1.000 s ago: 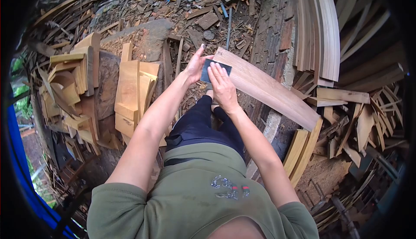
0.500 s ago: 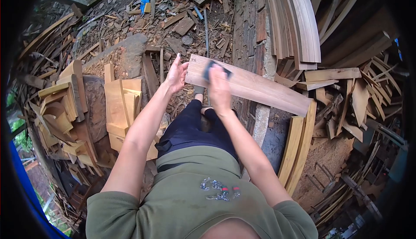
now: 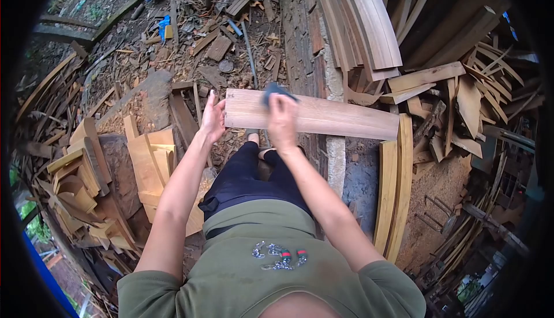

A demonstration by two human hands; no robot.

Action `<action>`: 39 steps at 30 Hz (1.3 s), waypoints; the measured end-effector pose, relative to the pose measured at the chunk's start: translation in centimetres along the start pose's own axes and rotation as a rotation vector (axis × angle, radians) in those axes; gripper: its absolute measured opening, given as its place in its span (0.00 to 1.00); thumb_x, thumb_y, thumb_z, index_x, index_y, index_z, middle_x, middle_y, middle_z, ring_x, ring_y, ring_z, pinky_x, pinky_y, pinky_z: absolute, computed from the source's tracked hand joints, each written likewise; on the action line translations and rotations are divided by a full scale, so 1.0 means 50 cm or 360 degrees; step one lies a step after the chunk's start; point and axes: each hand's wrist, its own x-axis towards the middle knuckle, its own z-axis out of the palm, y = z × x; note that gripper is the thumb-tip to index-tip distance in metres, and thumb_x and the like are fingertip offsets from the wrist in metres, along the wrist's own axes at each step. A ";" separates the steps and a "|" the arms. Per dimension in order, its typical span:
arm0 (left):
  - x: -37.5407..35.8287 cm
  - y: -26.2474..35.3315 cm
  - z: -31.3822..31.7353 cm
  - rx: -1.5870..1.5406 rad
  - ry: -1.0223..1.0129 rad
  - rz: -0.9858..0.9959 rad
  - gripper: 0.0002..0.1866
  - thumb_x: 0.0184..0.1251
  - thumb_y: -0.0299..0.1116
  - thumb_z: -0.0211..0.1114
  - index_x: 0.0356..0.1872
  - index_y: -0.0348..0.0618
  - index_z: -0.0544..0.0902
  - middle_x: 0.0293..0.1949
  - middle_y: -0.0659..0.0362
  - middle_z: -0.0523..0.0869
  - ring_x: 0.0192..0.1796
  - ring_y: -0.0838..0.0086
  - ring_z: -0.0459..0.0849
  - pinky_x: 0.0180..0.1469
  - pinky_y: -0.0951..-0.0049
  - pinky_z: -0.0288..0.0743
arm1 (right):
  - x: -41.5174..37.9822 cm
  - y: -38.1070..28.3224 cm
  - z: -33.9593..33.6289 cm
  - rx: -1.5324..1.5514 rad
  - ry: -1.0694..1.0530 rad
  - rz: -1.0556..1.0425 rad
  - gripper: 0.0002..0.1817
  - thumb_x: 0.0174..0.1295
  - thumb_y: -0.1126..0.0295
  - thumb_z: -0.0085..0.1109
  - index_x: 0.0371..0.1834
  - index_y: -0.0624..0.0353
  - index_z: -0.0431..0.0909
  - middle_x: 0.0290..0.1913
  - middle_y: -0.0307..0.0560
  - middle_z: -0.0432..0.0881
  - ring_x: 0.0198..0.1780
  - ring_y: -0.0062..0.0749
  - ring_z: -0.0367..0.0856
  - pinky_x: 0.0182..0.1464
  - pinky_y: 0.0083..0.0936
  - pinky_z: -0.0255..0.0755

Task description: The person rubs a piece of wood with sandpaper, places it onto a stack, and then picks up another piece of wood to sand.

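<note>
A pale brown wooden board (image 3: 340, 117) lies across in front of me, its right end on two upright yellowish planks (image 3: 396, 188). My left hand (image 3: 214, 119) grips the board's left end, thumb pointing up and fingers partly hidden at the edge. On the board's upper face, near that end, my right hand (image 3: 282, 120) presses a dark piece of sandpaper (image 3: 274, 93). Motion blurs this hand a little, and its fingers are closed over the sandpaper.
Several long boards (image 3: 360, 23) lean at the upper right. Offcuts (image 3: 470, 104) are heaped beside them, and more wood pieces (image 3: 81, 174) are piled at the left. A low brick wall (image 3: 303, 47) runs beyond the board; scraps litter the ground.
The board has turned closer to level in the view, its right end higher. My right hand has shifted slightly along the board with the sandpaper. The whole view has also swung.
</note>
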 end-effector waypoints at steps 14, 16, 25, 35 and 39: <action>-0.012 0.003 0.054 0.0328 0.0255 0.0055 0.36 0.68 0.62 0.49 0.64 0.42 0.70 0.60 0.56 0.77 0.62 0.68 0.74 0.65 0.63 0.64 | -0.116 0.276 -0.121 -0.0146 0.0398 0.0778 0.19 0.62 0.80 0.51 0.57 0.62 0.77 0.62 0.54 0.74 0.64 0.45 0.72 0.69 0.35 0.64; 0.002 0.001 0.048 0.0312 0.0295 0.0060 0.30 0.68 0.55 0.57 0.62 0.43 0.72 0.59 0.56 0.78 0.61 0.67 0.75 0.64 0.62 0.65 | -0.110 0.218 -0.087 -0.0081 0.0317 0.0559 0.20 0.61 0.81 0.51 0.58 0.61 0.76 0.63 0.55 0.73 0.65 0.45 0.71 0.70 0.36 0.62; 0.018 -0.012 0.045 0.0527 0.0543 0.0108 0.33 0.65 0.58 0.58 0.62 0.42 0.73 0.61 0.56 0.76 0.64 0.67 0.71 0.68 0.62 0.56 | -0.179 0.293 -0.167 -0.0256 0.0243 0.0522 0.20 0.63 0.79 0.49 0.59 0.63 0.75 0.64 0.52 0.73 0.65 0.44 0.71 0.70 0.37 0.62; 0.023 -0.009 0.041 0.0603 0.0568 0.0146 0.36 0.64 0.60 0.59 0.63 0.42 0.72 0.62 0.57 0.75 0.65 0.66 0.69 0.69 0.60 0.54 | -0.179 0.290 -0.180 -0.0316 0.0081 0.0297 0.20 0.64 0.79 0.49 0.60 0.60 0.74 0.63 0.47 0.75 0.66 0.41 0.71 0.70 0.37 0.62; 0.018 -0.007 0.052 0.0614 0.0578 0.0157 0.36 0.64 0.60 0.59 0.63 0.42 0.72 0.62 0.57 0.75 0.64 0.66 0.70 0.69 0.60 0.55 | -0.187 0.384 -0.187 -0.0401 0.0451 0.0799 0.18 0.66 0.77 0.48 0.58 0.64 0.75 0.62 0.53 0.75 0.64 0.44 0.72 0.68 0.37 0.63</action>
